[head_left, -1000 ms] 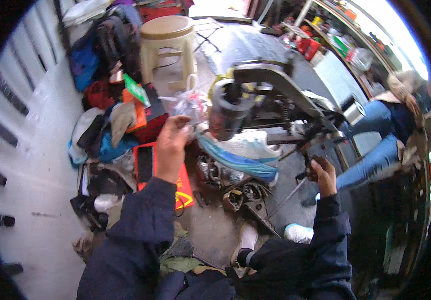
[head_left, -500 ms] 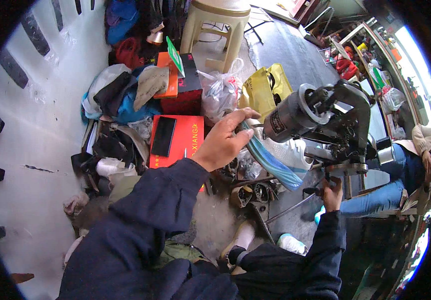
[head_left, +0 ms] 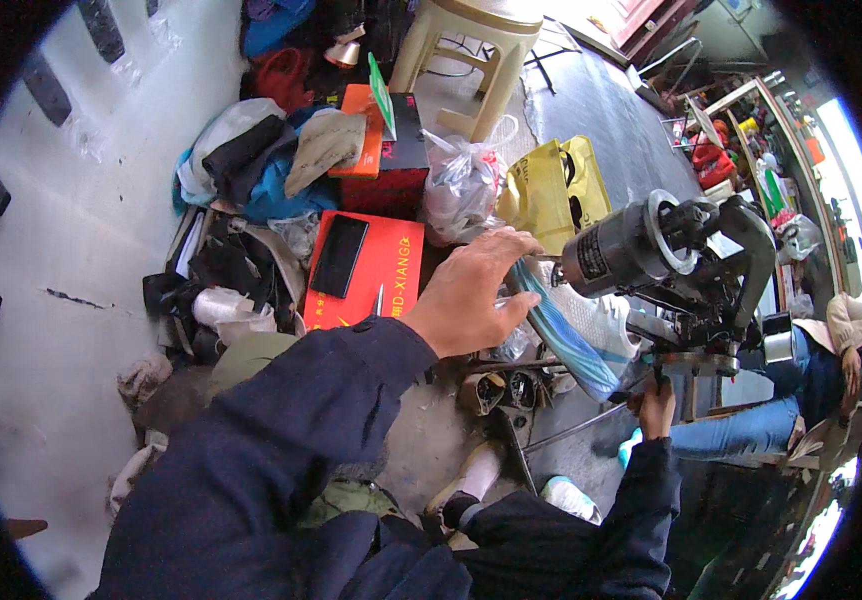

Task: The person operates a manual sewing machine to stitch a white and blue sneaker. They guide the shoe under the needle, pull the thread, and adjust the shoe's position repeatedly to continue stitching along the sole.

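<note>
A white sneaker with a blue sole sits on the arm of a dark metal shoe-sewing machine, under its cylindrical head. My left hand grips the shoe's end nearest me, fingers over the top and thumb against the blue sole. Below the machine's round plate, my right hand is closed around a dark handle, mostly hidden by the fingers. Exactly where the needle meets the shoe cannot be seen.
A red box with a black phone lies left of my hand. Beyond are a plastic bag, a yellow bag and a stool. Another person's jeans-clad leg is at right.
The whole view has shifted, so most things appear farther right and lower. My right hand has moved slightly left relative to the machine's plate. My left hand keeps its grip on the sneaker.
</note>
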